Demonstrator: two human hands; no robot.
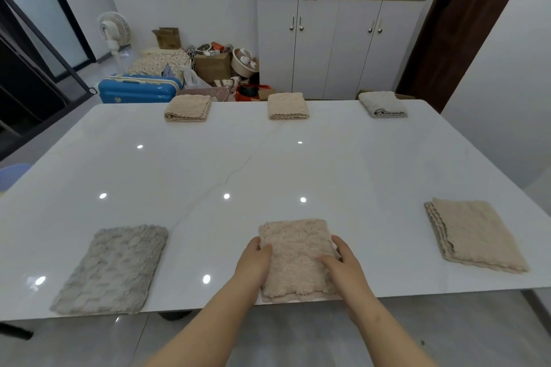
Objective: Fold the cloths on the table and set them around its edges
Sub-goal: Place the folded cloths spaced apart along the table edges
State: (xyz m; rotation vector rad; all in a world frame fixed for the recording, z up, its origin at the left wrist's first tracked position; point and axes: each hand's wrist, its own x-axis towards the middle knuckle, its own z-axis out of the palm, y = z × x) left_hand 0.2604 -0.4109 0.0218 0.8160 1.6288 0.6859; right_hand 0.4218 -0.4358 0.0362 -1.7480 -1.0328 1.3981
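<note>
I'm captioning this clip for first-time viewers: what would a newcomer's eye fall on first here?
First, the left hand and right hand holding the sides of a pink folded cloth at the middle of the near edge. Then the glossy white table, with more folded cloths spaced out: a grey cloth near left, a beige cloth near right, and the far-left cloth, far-middle cloth and far-right cloth along the far edge.

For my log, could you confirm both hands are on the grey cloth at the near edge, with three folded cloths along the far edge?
Not quite: in the head view the left hand and right hand are on the pink-beige cloth at the near edge; the grey cloth lies untouched beside it. The rest is right.
</note>
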